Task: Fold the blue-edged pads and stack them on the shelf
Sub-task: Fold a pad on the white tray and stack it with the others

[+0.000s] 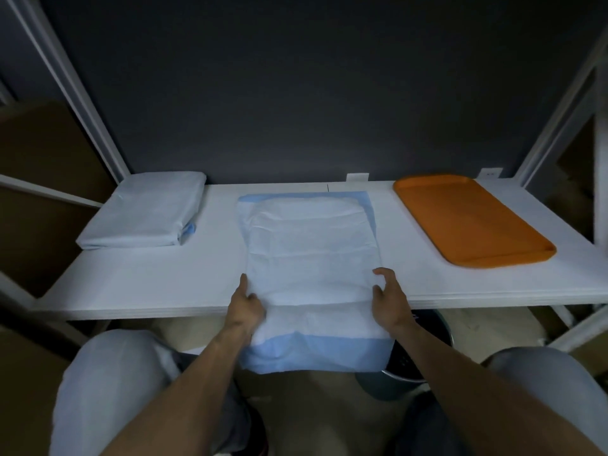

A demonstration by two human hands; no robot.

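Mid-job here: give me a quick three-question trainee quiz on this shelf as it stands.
1. True or false: the folded stack and the orange tray sit at opposite ends of the shelf.
2. What part of the open pad hangs over the shelf's front edge? A) a blue band B) a white corner C) nothing
3. Fill in: the left hand and right hand hold the open pad by its two ___ edges.
Key: 1 true; 2 A; 3 side.

I see the pad (312, 258) lying in the middle of the shelf (204, 284), near end hanging over the front edge. Folded stack (148, 215) sits left, tray (470, 218) right.
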